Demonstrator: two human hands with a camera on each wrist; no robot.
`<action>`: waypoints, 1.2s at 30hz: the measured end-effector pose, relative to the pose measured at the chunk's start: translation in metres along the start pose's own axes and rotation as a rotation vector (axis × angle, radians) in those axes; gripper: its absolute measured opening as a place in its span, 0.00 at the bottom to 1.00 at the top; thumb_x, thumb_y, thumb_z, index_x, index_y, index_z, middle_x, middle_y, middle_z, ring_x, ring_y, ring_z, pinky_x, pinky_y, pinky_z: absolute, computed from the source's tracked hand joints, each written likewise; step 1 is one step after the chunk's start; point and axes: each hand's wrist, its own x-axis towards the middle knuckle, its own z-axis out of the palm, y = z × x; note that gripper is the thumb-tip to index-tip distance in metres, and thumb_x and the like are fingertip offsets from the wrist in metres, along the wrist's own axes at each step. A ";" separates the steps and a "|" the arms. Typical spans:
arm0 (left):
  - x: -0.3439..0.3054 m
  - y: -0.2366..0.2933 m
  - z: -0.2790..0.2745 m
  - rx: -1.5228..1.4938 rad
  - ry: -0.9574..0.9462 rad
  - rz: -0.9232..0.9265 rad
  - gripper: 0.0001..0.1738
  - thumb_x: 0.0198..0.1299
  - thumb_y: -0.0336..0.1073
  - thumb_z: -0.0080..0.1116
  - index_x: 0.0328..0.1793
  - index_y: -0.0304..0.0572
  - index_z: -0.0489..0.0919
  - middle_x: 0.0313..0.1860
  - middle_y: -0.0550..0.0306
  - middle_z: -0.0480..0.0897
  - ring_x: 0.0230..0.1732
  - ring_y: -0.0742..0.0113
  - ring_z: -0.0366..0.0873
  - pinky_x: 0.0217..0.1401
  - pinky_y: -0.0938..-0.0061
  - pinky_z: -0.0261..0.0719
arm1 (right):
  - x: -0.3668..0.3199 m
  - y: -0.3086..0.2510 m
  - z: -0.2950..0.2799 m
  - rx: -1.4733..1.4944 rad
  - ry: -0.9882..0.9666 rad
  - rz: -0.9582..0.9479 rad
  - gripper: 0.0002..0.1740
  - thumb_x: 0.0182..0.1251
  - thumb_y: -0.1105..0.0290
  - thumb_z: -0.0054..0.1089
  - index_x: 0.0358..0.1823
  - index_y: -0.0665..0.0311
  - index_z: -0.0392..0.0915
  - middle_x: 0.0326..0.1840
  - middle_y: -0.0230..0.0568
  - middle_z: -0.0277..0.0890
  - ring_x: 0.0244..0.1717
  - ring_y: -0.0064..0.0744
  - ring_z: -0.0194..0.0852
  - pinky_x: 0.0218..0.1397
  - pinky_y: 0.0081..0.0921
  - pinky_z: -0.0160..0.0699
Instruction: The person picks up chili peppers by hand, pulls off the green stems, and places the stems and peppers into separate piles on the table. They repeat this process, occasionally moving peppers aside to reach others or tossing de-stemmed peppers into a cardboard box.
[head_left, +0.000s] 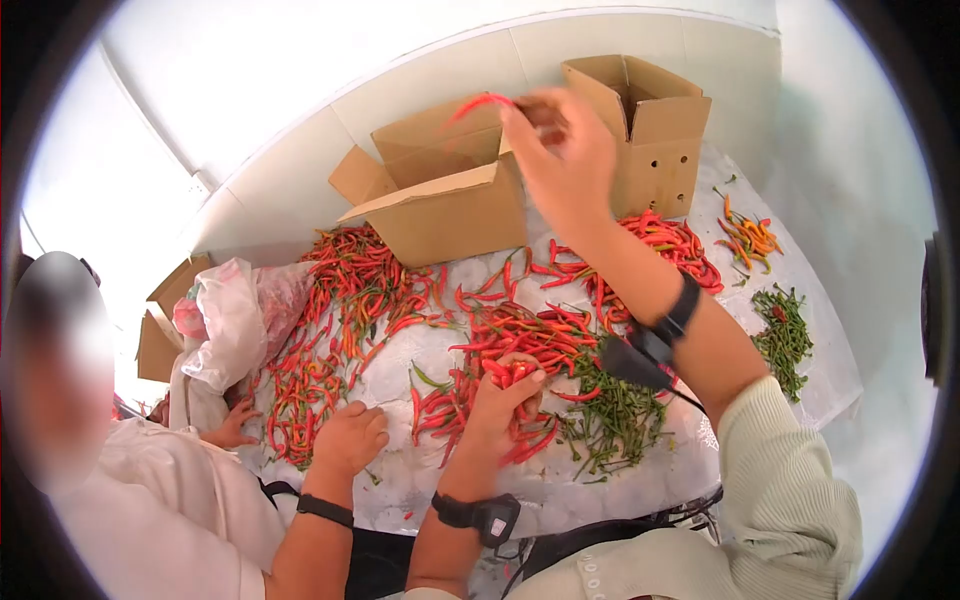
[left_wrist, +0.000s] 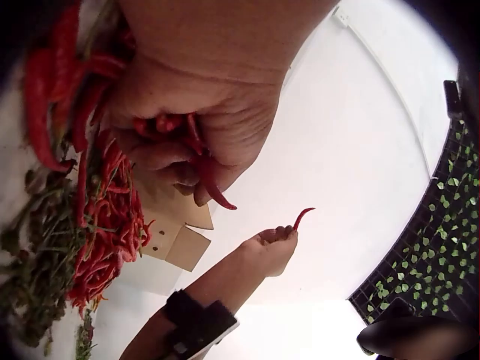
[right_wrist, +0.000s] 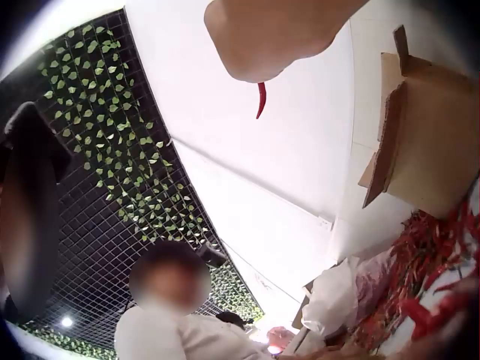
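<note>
My right hand [head_left: 565, 165] is raised in front of the open boxes and pinches one red chili [head_left: 484, 103] by its end; the right wrist view shows that chili [right_wrist: 261, 100] hanging below the hand [right_wrist: 277, 37]. Low over the table, my left hand [head_left: 500, 405] curls round several red chilies [left_wrist: 169, 124], their tips poking out between the fingers in the left wrist view. Under and behind it spreads a pile of red chilies [head_left: 530, 335]. Green stems [head_left: 615, 425] lie heaped just right of my left hand.
Cardboard boxes [head_left: 450, 215] [head_left: 655, 150] stand at the back. Another person's hand [head_left: 350, 438] is left of mine, near more chilies [head_left: 300, 400] and a plastic bag [head_left: 235, 320]. Farther right lie a stem heap [head_left: 783, 340] and orange chilies [head_left: 748, 238].
</note>
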 end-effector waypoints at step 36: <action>0.058 0.052 0.100 1.264 -0.158 0.493 0.18 0.52 0.37 0.63 0.44 0.37 0.73 0.33 0.55 0.77 0.37 0.66 0.73 0.44 0.72 0.71 | -0.180 -0.003 -0.173 -0.545 -1.079 -0.039 0.08 0.48 0.67 0.58 0.29 0.61 0.74 0.29 0.37 0.69 0.37 0.38 0.68 0.40 0.34 0.71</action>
